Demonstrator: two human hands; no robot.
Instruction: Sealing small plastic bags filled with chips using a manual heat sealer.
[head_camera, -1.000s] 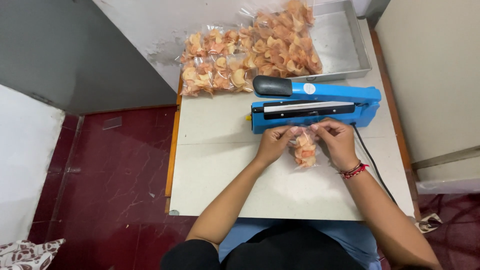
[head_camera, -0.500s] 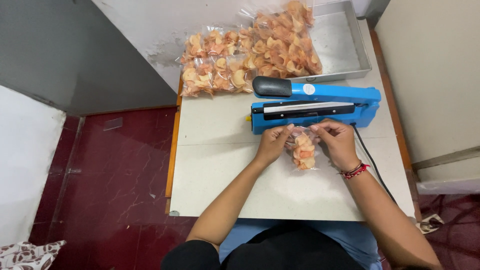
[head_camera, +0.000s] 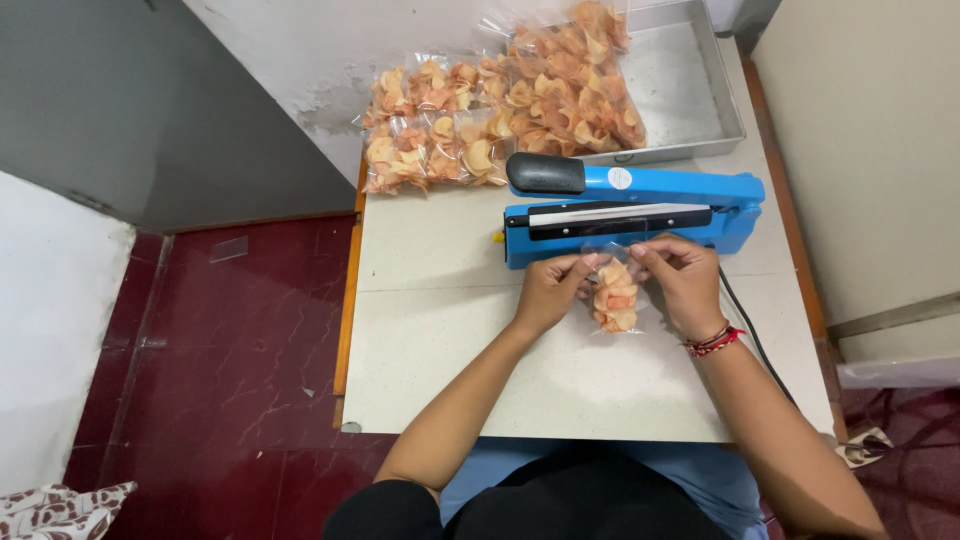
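While both hands pinched its top, the bag (head_camera: 615, 296) of chips hung between the left hand (head_camera: 552, 290) and right hand (head_camera: 683, 285), just below the blue sealer (head_camera: 640, 210). It looked ready for sealing; its top must lie flat.

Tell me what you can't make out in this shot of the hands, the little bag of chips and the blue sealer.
Head view only:
- Top edge of the small bag of chips: clear film, pinched by left hand and right hand; open or sealed, cannot tell.
- Heat sealer: its cord runs off behind the right forearm; plug hidden.
- Metal tray: far end cut off by the top edge.
- Piled chip bags: count unclear, overlapping.
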